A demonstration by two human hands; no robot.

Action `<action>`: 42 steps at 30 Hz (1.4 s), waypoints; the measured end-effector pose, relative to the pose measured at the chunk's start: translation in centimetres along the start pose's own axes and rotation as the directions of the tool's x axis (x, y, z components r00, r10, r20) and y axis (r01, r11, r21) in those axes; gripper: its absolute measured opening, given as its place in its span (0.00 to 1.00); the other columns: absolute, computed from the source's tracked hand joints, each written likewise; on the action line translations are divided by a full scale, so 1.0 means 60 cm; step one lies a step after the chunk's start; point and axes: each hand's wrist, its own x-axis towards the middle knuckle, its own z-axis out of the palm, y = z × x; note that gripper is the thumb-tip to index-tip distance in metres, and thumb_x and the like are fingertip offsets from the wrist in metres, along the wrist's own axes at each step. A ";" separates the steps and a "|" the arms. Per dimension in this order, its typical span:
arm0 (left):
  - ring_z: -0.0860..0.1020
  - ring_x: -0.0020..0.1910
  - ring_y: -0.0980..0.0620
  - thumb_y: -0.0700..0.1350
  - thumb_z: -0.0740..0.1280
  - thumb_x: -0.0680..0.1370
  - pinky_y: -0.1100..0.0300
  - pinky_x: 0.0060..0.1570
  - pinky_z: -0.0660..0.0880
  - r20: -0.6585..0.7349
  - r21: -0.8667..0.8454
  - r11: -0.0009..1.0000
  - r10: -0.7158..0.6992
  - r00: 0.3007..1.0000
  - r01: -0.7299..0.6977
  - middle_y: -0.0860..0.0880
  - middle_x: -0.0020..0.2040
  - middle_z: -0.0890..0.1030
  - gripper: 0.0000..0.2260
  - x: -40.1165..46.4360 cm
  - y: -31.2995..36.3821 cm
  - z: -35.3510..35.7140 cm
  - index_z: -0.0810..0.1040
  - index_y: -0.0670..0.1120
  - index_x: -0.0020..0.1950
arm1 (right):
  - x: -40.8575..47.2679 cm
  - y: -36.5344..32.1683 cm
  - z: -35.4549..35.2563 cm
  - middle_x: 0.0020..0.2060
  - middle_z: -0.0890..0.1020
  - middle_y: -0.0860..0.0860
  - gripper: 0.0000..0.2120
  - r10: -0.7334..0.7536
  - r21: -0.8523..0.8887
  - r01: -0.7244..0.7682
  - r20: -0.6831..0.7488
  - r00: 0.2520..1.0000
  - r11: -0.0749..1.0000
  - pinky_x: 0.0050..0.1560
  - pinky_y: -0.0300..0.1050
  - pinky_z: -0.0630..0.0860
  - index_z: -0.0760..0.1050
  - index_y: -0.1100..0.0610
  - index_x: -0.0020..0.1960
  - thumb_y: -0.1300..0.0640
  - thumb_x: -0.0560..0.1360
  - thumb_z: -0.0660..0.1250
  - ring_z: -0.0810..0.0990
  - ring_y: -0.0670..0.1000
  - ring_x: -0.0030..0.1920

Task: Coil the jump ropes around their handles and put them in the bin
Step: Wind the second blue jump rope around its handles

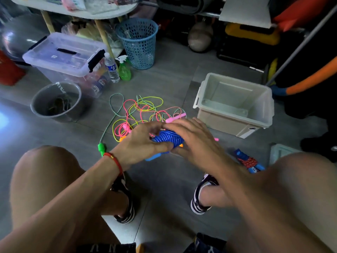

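You held the blue rope bundle [166, 139] pinched between your left hand [141, 143] and right hand [193, 138], fingers pressed onto its wound turns. Beyond your fingertips lay the tangled ropes [138, 112]; the bin [235, 105] sat beyond your right knuckles. Slackened pressure risked the coil unwinding.

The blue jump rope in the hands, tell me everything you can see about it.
The blue jump rope is wound into a tight, fat bundle of glossy, plastic-looking cord, the turns lying side by side in ridges. A lighter blue handle end sticks out below it, and a small orange bit shows at its right edge. It is held above the floor between the knees: the left hand grips it from the left, the right hand covers its top and right side. It is not yet in the bin.
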 end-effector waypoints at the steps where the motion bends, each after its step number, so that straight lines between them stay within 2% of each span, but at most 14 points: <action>1: 0.82 0.47 0.55 0.49 0.77 0.64 0.59 0.49 0.80 0.000 -0.010 1.000 0.002 1.000 -0.002 0.53 0.51 0.83 0.26 0.004 0.008 -0.001 0.80 0.54 0.62 | 0.002 0.011 -0.010 0.62 0.77 0.45 0.34 0.047 -0.018 -0.048 -0.009 0.999 0.999 0.64 0.51 0.69 0.73 0.46 0.70 0.47 0.67 0.79 0.74 0.51 0.62; 4: 0.84 0.45 0.45 0.52 0.77 0.61 0.43 0.44 0.83 -0.084 -0.098 0.994 0.033 0.996 -0.041 0.51 0.49 0.83 0.23 0.030 0.035 0.000 0.79 0.56 0.56 | 0.001 0.037 -0.044 0.57 0.77 0.43 0.33 0.191 -0.014 -0.192 -0.031 0.981 0.981 0.58 0.55 0.73 0.72 0.42 0.67 0.42 0.65 0.78 0.76 0.51 0.59; 7: 0.83 0.40 0.52 0.51 0.78 0.62 0.47 0.45 0.83 -0.135 -0.015 0.985 0.168 0.976 -0.172 0.53 0.44 0.83 0.20 0.084 0.084 0.012 0.77 0.53 0.52 | 0.012 0.051 -0.088 0.59 0.77 0.44 0.33 0.217 0.011 -0.217 -0.006 0.976 0.976 0.57 0.51 0.72 0.68 0.45 0.68 0.41 0.67 0.77 0.74 0.50 0.58; 11: 0.82 0.50 0.54 0.54 0.77 0.63 0.49 0.53 0.81 -0.108 0.061 0.939 0.345 0.932 -0.340 0.59 0.51 0.82 0.24 0.172 0.176 0.042 0.74 0.61 0.56 | 0.039 0.114 -0.185 0.53 0.82 0.47 0.29 0.285 0.130 -0.278 -0.042 0.958 0.952 0.50 0.50 0.75 0.73 0.53 0.64 0.48 0.67 0.79 0.79 0.50 0.51; 14: 0.80 0.56 0.51 0.51 0.76 0.69 0.52 0.54 0.81 -0.103 0.025 0.926 0.376 0.921 -0.375 0.54 0.60 0.78 0.23 0.234 0.230 0.089 0.72 0.61 0.61 | 0.018 0.214 -0.219 0.48 0.84 0.48 0.26 0.471 0.245 -0.426 -0.170 0.865 0.871 0.49 0.51 0.78 0.77 0.53 0.59 0.50 0.65 0.81 0.81 0.50 0.48; 18: 0.81 0.56 0.49 0.54 0.71 0.66 0.47 0.54 0.81 0.046 -0.118 0.970 0.221 0.974 -0.214 0.51 0.59 0.77 0.19 0.295 0.262 0.187 0.76 0.60 0.56 | -0.089 0.357 -0.162 0.42 0.84 0.49 0.17 0.785 0.610 -0.552 -0.201 0.586 0.568 0.42 0.42 0.80 0.78 0.55 0.52 0.52 0.67 0.80 0.83 0.42 0.40; 21: 0.82 0.52 0.52 0.53 0.69 0.64 0.45 0.57 0.80 0.154 -0.085 0.985 0.159 0.975 -0.147 0.54 0.56 0.78 0.19 0.327 0.249 0.265 0.79 0.59 0.55 | -0.216 0.435 -0.061 0.42 0.85 0.58 0.12 0.970 0.895 -0.412 -0.081 0.229 0.172 0.40 0.51 0.84 0.80 0.56 0.47 0.53 0.68 0.79 0.85 0.48 0.40; 23: 0.82 0.51 0.53 0.52 0.70 0.65 0.47 0.56 0.80 0.256 -0.015 0.995 0.099 0.962 -0.099 0.53 0.56 0.79 0.19 0.347 0.224 0.307 0.79 0.57 0.56 | -0.296 0.462 0.017 0.47 0.84 0.61 0.10 0.996 0.962 -0.261 0.084 -0.009 -0.084 0.37 0.49 0.83 0.79 0.58 0.50 0.58 0.72 0.77 0.85 0.51 0.38; 26: 0.82 0.45 0.50 0.46 0.74 0.69 0.56 0.46 0.80 0.496 0.093 0.995 -0.078 0.865 0.037 0.44 0.56 0.82 0.18 0.379 0.186 0.335 0.80 0.52 0.58 | -0.375 0.472 0.150 0.38 0.83 0.60 0.10 0.886 0.910 -0.101 0.358 -0.296 -0.402 0.31 0.45 0.82 0.77 0.61 0.46 0.57 0.73 0.77 0.82 0.50 0.28; 30: 0.82 0.44 0.50 0.50 0.71 0.63 0.51 0.46 0.80 0.475 0.185 0.981 -0.139 0.869 0.056 0.48 0.52 0.83 0.18 0.421 0.145 0.357 0.81 0.54 0.53 | -0.390 0.463 0.289 0.48 0.82 0.56 0.12 0.784 0.813 0.238 0.579 -0.224 -0.532 0.29 0.39 0.81 0.75 0.59 0.60 0.59 0.78 0.70 0.83 0.50 0.41; 33: 0.83 0.47 0.49 0.51 0.69 0.62 0.47 0.55 0.81 0.465 0.211 0.974 -0.176 0.868 0.084 0.53 0.48 0.84 0.19 0.439 0.125 0.389 0.82 0.56 0.52 | -0.377 0.488 0.337 0.56 0.81 0.58 0.10 0.770 0.797 0.355 0.585 -0.256 -0.488 0.32 0.40 0.82 0.74 0.59 0.60 0.61 0.79 0.68 0.81 0.51 0.46; 36: 0.83 0.49 0.48 0.54 0.70 0.61 0.44 0.58 0.79 0.492 0.241 0.966 -0.208 0.846 0.097 0.53 0.49 0.85 0.20 0.452 0.101 0.400 0.82 0.57 0.53 | -0.360 0.525 0.358 0.61 0.81 0.61 0.18 0.784 0.843 0.353 0.520 -0.339 -0.406 0.33 0.42 0.83 0.74 0.63 0.66 0.62 0.78 0.71 0.83 0.52 0.47; 40: 0.83 0.51 0.44 0.61 0.70 0.53 0.41 0.59 0.78 0.440 0.220 0.965 -0.232 0.867 0.146 0.51 0.48 0.86 0.27 0.463 0.078 0.401 0.83 0.57 0.51 | -0.335 0.576 0.337 0.51 0.82 0.62 0.05 0.832 0.910 0.295 0.394 -0.389 -0.292 0.35 0.44 0.84 0.77 0.62 0.50 0.68 0.77 0.70 0.83 0.57 0.44; 42: 0.83 0.51 0.42 0.61 0.71 0.55 0.40 0.58 0.79 0.433 0.203 0.966 -0.237 0.870 0.161 0.52 0.47 0.86 0.26 0.463 0.073 0.405 0.82 0.57 0.51 | -0.331 0.604 0.320 0.53 0.83 0.65 0.05 0.835 0.921 0.218 0.387 -0.391 -0.324 0.34 0.42 0.84 0.76 0.63 0.48 0.69 0.76 0.71 0.84 0.60 0.46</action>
